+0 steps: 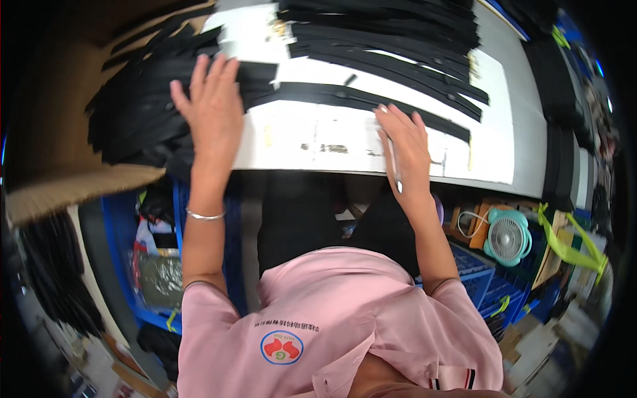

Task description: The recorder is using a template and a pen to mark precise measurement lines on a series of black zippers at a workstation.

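My left hand (pixel 215 109) lies with fingers spread on a heap of flat black fabric strips (pixel 139 109), at the left of the white work surface. From beneath that side, a single long black strip (pixel 352 98) runs to the right across the white board (pixel 298 136). My right hand (pixel 413 142) rests at the near edge of this strip, fingertips against or just beside it. A slim, pale, pen-like tool (pixel 397 169) is tucked along its palm under the thumb; its exact kind is unclear.
More black strips (pixel 391 30) lie in rows at the far side of the board. A brown cardboard box (pixel 73 189) borders the heap on the left. Below the table are blue crates (pixel 119 265) and a teal fan (pixel 507 237). Black padded material (pixel 554 79) stands at the right.
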The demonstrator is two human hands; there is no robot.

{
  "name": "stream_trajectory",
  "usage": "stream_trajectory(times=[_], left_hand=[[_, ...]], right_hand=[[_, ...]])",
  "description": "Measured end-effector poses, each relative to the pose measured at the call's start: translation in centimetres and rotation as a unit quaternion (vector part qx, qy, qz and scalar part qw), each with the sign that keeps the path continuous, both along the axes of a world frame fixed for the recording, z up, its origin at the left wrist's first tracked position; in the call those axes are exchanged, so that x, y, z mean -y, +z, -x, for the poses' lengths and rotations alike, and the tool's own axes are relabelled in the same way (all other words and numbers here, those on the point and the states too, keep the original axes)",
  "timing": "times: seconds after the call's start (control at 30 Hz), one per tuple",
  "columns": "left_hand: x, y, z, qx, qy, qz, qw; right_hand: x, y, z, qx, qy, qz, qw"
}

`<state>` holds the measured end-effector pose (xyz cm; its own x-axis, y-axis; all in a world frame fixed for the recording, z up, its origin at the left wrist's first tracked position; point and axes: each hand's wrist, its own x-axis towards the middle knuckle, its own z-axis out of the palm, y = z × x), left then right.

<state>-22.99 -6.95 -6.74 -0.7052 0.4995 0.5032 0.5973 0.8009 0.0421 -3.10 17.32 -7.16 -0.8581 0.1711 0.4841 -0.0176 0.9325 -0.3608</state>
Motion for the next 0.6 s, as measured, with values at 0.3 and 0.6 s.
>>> stream_trajectory(times=[0.3,0.6], left_hand=[[0.6,-0.2,3.7,0.022,-0.004,0.055,0.998],[-1.0,1.2,2.7,-0.057,-0.073,-0.026,0.995]], right_hand=[[-0.5,-0.7,-1.8,-0.029,0.002,0.036,0.999],[-2.4,-1.0,-8.0,-0.077,-0.039,0.045,0.995]])
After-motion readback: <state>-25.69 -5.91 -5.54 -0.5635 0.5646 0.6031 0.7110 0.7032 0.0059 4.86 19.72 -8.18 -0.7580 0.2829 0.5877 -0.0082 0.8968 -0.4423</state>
